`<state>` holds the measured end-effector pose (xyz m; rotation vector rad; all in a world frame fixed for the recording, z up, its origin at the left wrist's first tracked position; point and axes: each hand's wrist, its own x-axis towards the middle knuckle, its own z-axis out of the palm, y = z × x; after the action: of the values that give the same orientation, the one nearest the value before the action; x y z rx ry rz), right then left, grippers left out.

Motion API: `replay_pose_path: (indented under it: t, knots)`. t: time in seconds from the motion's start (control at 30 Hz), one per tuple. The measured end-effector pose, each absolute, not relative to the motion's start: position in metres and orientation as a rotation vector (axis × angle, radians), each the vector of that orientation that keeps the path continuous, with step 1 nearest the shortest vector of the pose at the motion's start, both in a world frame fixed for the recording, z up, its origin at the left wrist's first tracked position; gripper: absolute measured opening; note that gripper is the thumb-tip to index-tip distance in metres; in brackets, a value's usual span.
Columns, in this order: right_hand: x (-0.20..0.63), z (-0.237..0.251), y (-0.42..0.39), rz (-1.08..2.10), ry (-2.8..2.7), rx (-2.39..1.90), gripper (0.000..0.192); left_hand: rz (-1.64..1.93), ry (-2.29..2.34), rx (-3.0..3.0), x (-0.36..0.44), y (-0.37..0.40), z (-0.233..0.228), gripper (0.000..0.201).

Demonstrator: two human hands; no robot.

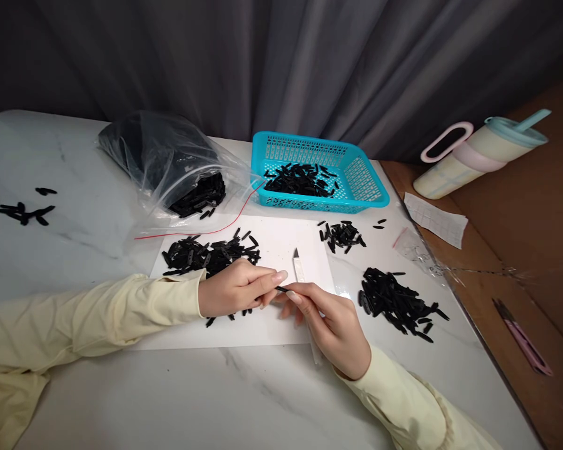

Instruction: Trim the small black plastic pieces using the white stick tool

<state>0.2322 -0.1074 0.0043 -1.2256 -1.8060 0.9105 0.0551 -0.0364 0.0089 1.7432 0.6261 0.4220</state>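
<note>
Between my two hands is one small black elongated piece [282,289], pinched at its ends. My left hand [239,286] is closed on its left end, and my right hand [331,319] grips the other end between thumb and index finger. Beneath them lies a white sheet [281,334]. A pile of similar black pieces [201,255] covers the sheet's left part, partly behind my left hand. Just beyond my right hand, a craft knife [299,265] with a pale handle rests with its blade pointing away; part of its handle is hidden by the hand.
A blue basket [380,199] holding black pieces stands at the back. Left of it lies an open clear zip bag [169,156] of pieces. More piles [398,303] sit at the right, and loose pieces [25,212] at far left. A tumbler [478,159] and pink-handled cutter [523,340] are rightmost.
</note>
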Motion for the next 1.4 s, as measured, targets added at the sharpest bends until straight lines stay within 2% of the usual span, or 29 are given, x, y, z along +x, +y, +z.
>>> replay_pose_path:
  t: [0.67,0.93,1.4]
  knots:
    - [0.2332,0.0029,-0.1074,0.746,-1.880,-1.190,0.016,0.436,0.595,1.812,0.0547,-0.0363,0.0077,0.042]
    - [0.2329,0.0045,-0.1065,0.752,-1.884,-1.196,0.017,0.423,0.598,1.764,0.0557,-0.0359,0.0091,0.038]
    - [0.2338,0.0041,-0.1071,0.777,-1.892,-1.149,0.017,0.416,0.627,1.739,0.0546,-0.0365,0.0095,0.043]
